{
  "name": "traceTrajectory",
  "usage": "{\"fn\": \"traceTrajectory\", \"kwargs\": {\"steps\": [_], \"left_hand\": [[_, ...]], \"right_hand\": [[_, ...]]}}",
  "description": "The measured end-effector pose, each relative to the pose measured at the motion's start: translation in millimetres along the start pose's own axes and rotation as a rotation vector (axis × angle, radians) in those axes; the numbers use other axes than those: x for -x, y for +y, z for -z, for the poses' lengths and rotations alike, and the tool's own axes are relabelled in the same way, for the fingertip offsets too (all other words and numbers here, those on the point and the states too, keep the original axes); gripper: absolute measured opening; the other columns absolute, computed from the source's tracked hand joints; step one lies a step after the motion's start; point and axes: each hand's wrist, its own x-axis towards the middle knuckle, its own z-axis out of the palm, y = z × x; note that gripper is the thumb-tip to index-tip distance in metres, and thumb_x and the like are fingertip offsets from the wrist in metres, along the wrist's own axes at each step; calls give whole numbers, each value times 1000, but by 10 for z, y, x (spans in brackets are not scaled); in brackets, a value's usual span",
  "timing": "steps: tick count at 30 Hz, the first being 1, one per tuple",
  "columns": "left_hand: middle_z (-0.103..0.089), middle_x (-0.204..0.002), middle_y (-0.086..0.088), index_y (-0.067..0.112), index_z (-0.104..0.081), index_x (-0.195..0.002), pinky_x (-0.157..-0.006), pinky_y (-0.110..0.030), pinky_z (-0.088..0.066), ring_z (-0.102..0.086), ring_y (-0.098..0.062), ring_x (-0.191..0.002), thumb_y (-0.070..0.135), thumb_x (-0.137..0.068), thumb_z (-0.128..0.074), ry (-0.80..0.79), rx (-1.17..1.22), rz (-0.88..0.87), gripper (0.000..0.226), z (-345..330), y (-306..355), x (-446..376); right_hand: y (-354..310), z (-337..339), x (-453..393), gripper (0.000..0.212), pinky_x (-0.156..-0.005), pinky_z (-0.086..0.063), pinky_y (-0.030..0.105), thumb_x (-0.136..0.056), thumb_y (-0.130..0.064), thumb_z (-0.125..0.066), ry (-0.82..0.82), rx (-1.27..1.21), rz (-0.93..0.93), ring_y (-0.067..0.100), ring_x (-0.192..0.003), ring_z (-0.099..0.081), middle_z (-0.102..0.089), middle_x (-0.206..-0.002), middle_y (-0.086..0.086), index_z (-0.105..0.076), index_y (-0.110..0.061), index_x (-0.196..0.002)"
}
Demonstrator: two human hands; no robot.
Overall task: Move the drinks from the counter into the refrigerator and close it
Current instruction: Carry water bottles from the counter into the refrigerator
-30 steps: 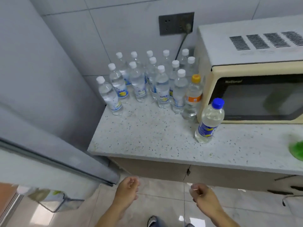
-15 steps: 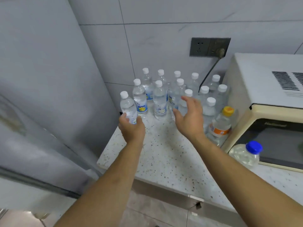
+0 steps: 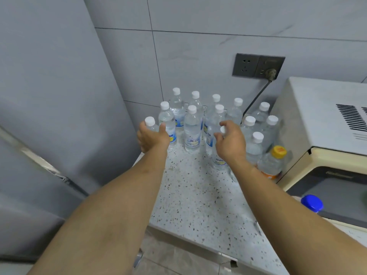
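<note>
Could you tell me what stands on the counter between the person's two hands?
In the head view, two white-capped water bottles stand upright on the speckled counter between the left hand and the right hand.

Count at the counter (image 3: 198, 195): fifteen bottles, two hands.

White-capped bottles (image 3: 192, 132): thirteen, all clear, two of them gripped, one per hand. Yellow-capped bottle (image 3: 271, 163): one. Blue-capped bottle (image 3: 311, 203): one, only partly visible at the edge. Hands: left hand (image 3: 153, 138), right hand (image 3: 230, 144), two in all. Microwave (image 3: 317, 116): one. Wall socket plates (image 3: 258, 65): two, side by side. Plug (image 3: 271, 73): one.
</note>
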Motion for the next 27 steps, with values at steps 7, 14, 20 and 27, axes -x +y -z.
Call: {"fn": "traceTrajectory", "kwargs": {"steps": [7,14,20,27], "left_hand": [[-62,-104,11,27,-60,-111,-90,-46,-51,-59,-23,-106,31,-83,-73,11,116,-112,31,80,-223,551],[-67,-102,10,22,-69,-108,-75,-23,-46,-59,-10,-95,31,-85,-72,-173,198,-246,25,523,-364,1059],[-59,-97,31,40,-55,-108,-69,-9,-36,-52,20,-96,42,-90,-62,-437,54,-376,19,687,-603,1442],[-59,-116,20,40,-49,-121,-81,-22,-46,-56,-1,-108,67,-82,-53,-596,49,-359,47,675,-816,1441]], "right_hand": [[59,0,353,26,-81,-53,38,-93,-20,-66,3,-150,15,21,-84,-59,-65,-99,2,-59,-17,-118],[196,213,766,25,-82,-46,22,-90,-25,-71,46,-273,21,8,-93,-60,-67,-103,-9,-66,-20,-114],[307,277,1027,33,-92,-47,20,-87,-27,-75,-98,-325,99,4,-104,-61,-67,-111,-12,-65,-24,-118],[470,132,1066,39,-98,-51,36,-85,-40,-74,-140,-376,54,3,-111,-60,-64,-117,-19,-55,-38,-120]]}}
